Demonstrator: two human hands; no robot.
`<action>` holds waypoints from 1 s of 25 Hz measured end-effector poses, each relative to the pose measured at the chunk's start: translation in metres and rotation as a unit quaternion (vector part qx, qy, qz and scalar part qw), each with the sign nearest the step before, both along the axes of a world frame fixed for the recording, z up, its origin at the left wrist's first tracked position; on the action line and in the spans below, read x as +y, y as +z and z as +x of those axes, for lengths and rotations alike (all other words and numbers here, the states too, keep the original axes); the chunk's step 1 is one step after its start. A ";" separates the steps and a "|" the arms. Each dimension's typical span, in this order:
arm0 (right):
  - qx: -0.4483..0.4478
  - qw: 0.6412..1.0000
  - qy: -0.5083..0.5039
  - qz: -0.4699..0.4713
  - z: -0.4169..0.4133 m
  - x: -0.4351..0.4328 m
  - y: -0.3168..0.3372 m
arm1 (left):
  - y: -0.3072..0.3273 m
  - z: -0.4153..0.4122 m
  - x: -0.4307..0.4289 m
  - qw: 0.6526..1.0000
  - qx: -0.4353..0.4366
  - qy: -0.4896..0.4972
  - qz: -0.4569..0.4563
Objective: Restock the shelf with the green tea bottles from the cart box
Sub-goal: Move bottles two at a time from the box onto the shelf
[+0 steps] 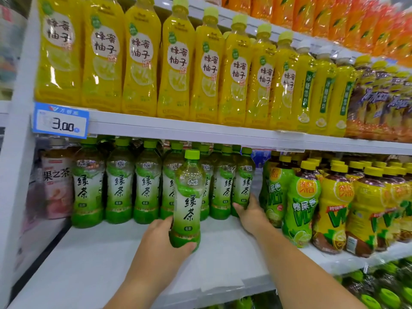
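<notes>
A green tea bottle [188, 197] with a light green cap stands upright over the front of the white middle shelf [100, 259]. My left hand [165, 239] grips its base, thumb across the front. Behind it a row of several matching green tea bottles [120, 186] stands at the back of the shelf. My right hand [250, 216] grips the lower part of the rightmost bottle in that row [244, 181]. The cart box is out of view.
Yellow honey-pomelo bottles [140, 61] fill the shelf above, with a 3.00 price tag [60, 121] on its edge. Green and yellow lemon tea bottles [334, 204] stand to the right. A pink fruit tea bottle [56, 181] stands at the left by the white upright.
</notes>
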State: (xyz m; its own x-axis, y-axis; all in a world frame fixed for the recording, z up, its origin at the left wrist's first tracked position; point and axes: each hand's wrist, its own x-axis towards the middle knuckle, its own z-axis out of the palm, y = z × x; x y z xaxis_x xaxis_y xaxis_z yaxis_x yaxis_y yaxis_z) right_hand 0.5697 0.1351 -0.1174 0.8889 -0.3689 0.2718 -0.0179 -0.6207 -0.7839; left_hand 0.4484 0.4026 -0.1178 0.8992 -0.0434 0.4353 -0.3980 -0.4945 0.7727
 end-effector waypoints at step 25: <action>-0.092 0.907 0.389 0.132 -0.101 0.252 0.024 | 0.008 -0.042 0.130 0.992 0.073 0.094 0.034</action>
State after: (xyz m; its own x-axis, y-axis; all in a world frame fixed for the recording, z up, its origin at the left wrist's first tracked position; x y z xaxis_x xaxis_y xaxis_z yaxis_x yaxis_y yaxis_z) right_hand 0.4685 0.3875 -0.0938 0.8566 0.2778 0.4349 0.4911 -0.1801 -0.8523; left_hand 0.4064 0.5327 -0.1095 0.9474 0.1059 0.3020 -0.1803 -0.6031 0.7770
